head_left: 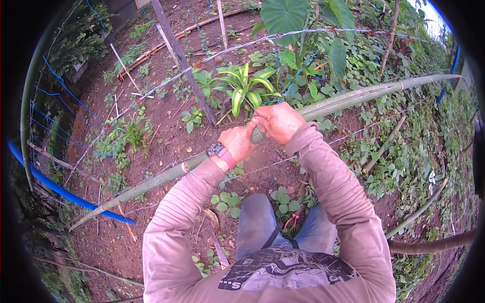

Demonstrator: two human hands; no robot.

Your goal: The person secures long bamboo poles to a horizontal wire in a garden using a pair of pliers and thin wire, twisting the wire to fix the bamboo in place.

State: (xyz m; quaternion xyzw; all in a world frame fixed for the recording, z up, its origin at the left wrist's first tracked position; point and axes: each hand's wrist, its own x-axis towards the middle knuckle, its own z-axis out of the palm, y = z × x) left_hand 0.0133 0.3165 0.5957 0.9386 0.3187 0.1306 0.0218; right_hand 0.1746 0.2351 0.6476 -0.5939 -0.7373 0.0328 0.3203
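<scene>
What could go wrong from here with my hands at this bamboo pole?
Your fingers are right at the bamboo pole, so a shift might pinch them. The thin wire visible between your sleeves could snag one. The striped-leaf plant close beyond the pole might get bruised.

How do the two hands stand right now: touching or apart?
Touching: the head view shows the left hand meeting the right hand over the green pole, with no gap visible between them.

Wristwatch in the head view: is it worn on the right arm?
No, the dark wristwatch is worn at the wrist of the left hand.
</scene>
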